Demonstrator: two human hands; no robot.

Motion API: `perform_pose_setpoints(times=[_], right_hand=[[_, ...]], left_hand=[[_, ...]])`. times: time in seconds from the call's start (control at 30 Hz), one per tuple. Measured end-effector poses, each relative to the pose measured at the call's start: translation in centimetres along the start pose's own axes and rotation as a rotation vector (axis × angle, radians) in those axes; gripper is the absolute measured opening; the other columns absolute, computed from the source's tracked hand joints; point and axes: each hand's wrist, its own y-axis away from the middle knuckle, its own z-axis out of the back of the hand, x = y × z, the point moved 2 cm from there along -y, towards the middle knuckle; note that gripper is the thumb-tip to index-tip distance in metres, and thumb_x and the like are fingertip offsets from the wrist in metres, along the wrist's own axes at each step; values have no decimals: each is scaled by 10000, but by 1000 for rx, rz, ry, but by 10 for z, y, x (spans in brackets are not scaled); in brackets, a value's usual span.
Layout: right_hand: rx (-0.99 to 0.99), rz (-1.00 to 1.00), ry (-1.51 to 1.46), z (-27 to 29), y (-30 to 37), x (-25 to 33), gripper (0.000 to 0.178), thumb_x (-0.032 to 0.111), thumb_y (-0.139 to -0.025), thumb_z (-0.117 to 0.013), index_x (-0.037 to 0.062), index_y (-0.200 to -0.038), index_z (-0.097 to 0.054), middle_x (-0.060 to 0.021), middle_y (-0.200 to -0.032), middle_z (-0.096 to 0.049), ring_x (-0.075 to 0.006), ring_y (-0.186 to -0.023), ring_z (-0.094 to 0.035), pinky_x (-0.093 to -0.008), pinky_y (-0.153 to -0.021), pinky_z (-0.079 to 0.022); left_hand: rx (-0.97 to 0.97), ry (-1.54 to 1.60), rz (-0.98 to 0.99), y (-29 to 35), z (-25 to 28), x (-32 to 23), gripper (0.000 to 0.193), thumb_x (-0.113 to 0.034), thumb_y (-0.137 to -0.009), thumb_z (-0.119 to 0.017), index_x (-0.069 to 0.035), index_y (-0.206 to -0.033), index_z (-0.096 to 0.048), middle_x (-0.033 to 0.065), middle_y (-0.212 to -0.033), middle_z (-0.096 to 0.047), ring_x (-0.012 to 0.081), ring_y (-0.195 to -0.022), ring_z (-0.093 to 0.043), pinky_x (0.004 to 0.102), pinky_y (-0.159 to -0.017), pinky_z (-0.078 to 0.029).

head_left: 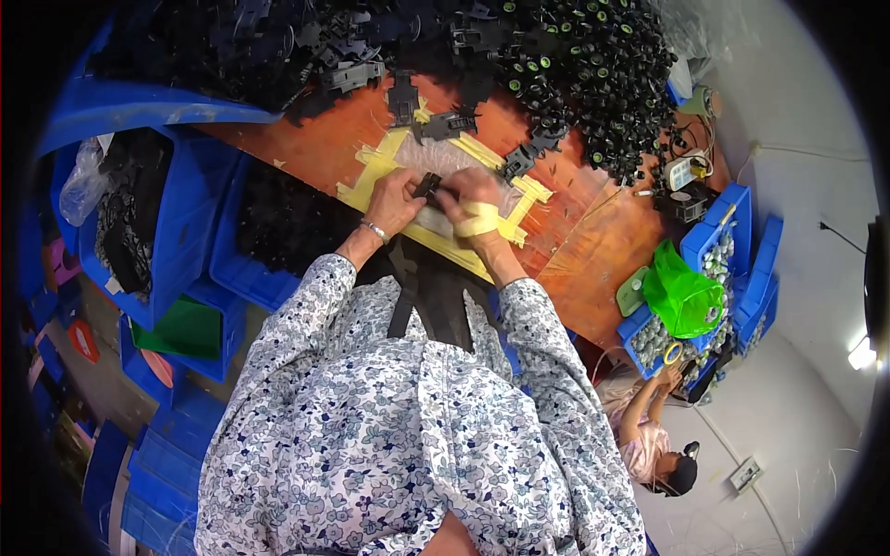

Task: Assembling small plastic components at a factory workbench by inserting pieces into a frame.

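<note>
My left hand, with a bracelet at the wrist, pinches a small black plastic part. Against the right end of that part, the fingers of my right hand are closed, somewhat blurred by motion. A pale yellow band wraps the right hand near the wrist. Both hands are over a clear plastic sheet fixed to the orange-red table with yellow tape. Beyond them lie a few black moulded plastic pieces, one upright in view, one sideways and one at the right.
Black parts and round black pieces, some with green rings, heap at the back. Blue crates stand left, a bin of small black parts among them. At right are a green bag and a person working.
</note>
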Motion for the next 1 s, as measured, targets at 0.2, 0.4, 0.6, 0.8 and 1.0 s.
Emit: perform_pose_setpoints(times=[0.2, 0.4, 0.6, 0.8, 1.0], right_hand=[[-338, -110, 340, -51, -53, 9, 109, 175, -873, -708, 99, -878, -629, -100, -839, -594, -304, -819, -589, -445, -716, -417], [-328, -90, 448, -58, -53, -4, 151, 185, -830, -716, 114, -838, -583, -85, -815, -550, -292, -788, -562, -439, -718, -382], [-447, -175, -160, -45, -50, 10, 115, 150, -849, -709, 73, -909, -650, -130, -856, -627, -329, -833, -598, -452, -744, -449], [-540, -547, 404, 52, 15, -40, 227, 168, -827, -708, 84, -1031, -655, -144, -1015, -622, -345, -980, -577, -482, -818, -447], [-279, -340, 365, 5, 27, -14, 408, 227, -797, -713, 116, -1183, -647, -150, -1158, -625, -373, -1119, -572, -532, -952, -417]], left_hand=[[-59, 98, 70, -1, -5, 25, 161, 22, -852, -603, 25, -990, -684, 160, -789, -687, 290, -651, -676, 358, -636, -539], [25, 269, 153, 0, -3, 8, 153, 44, -910, -559, 23, -1014, -670, 81, -721, -641, 151, -589, -672, 304, -506, -544], [-84, -3, 34, 18, 4, 32, 141, 54, -954, -554, 12, -1058, -639, 50, -843, -621, 114, -585, -608, 271, -516, -544], [-308, -815, 207, 63, 115, -23, 330, 19, -846, -674, -42, -1168, -634, 206, -1090, -629, 427, -1113, -592, 473, -991, -484], [-236, -592, -183, 12, 31, -22, 536, -122, -854, -741, -11, -1344, -556, 224, -1159, -630, 410, -1087, -616, 458, -937, -508]])
